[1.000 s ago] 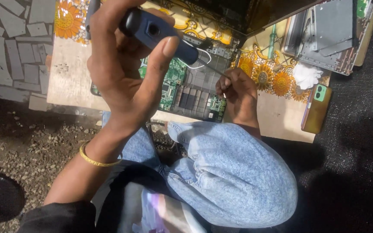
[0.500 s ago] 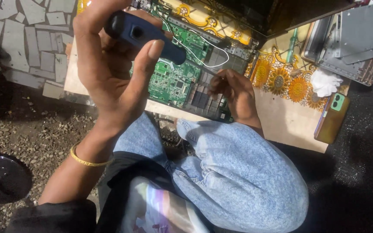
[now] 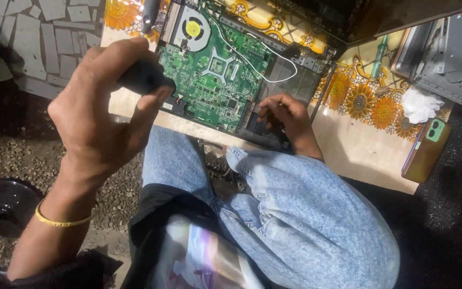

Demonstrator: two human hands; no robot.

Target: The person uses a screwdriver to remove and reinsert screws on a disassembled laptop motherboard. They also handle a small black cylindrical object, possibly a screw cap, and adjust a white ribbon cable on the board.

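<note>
Head view, looking down at a seated person's lap in blue jeans [image 3: 306, 214]. At left centre, the left hand [image 3: 100, 115], a yellow bangle [image 3: 60, 219] on its wrist, is closed around a dark tool handle [image 3: 145, 77] raised above the near left corner of an opened laptop [image 3: 274, 85]. The laptop's green circuit board [image 3: 215, 80] and round fan [image 3: 193, 28] lie at upper centre on a sunflower-patterned counter [image 3: 359, 144]. At centre, the right hand [image 3: 284, 115] rests with curled fingers on the laptop's near edge; whether it grips anything cannot be told. A phone [image 3: 426, 150] lies at right, just below a white cloth [image 3: 418, 104].
</note>
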